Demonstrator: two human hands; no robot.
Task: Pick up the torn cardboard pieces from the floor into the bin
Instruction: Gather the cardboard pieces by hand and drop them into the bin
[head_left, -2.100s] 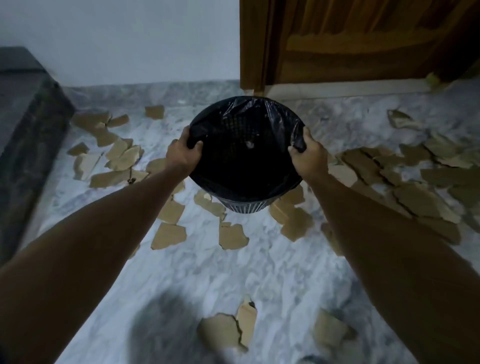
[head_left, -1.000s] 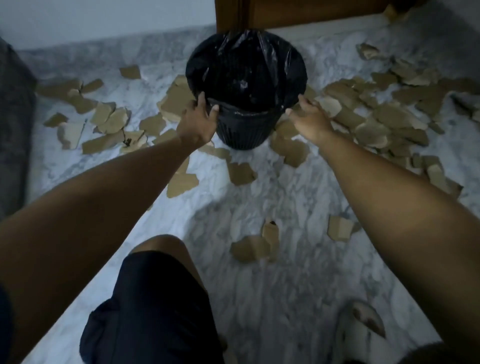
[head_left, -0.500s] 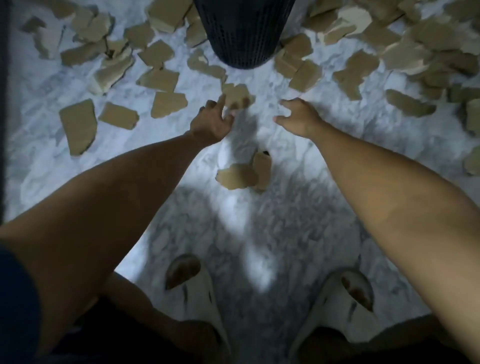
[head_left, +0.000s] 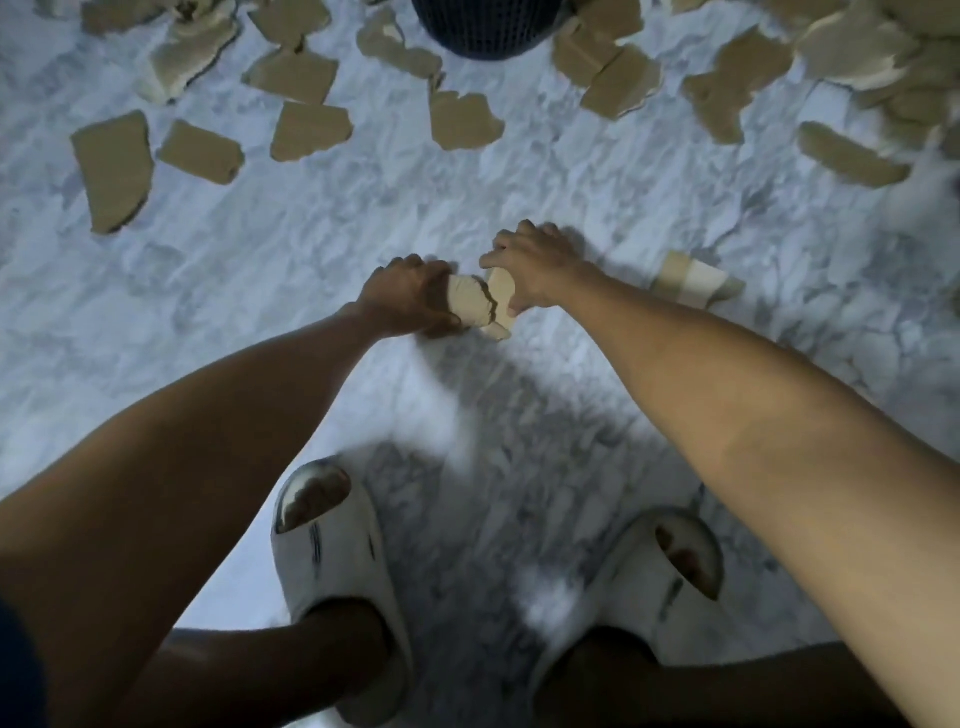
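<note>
Gripping two cardboard scraps low over the floor.

My left hand (head_left: 410, 295) is curling round one piece (head_left: 470, 304), my right hand (head_left: 535, 267) pinching the other piece (head_left: 500, 293); more scraps (head_left: 309, 130) are lying around the bin (head_left: 480, 28) ahead, beyond my slippers (head_left: 332, 566).

Arms: both were bare to the frame's edge, no watch or ring visible.
Sleeve (head_left: 15, 670): a dark blue edge showed at lower left.
Footwear: pale, chunky open-toe slippers (head_left: 332, 577) with dark scuff marks.
</note>
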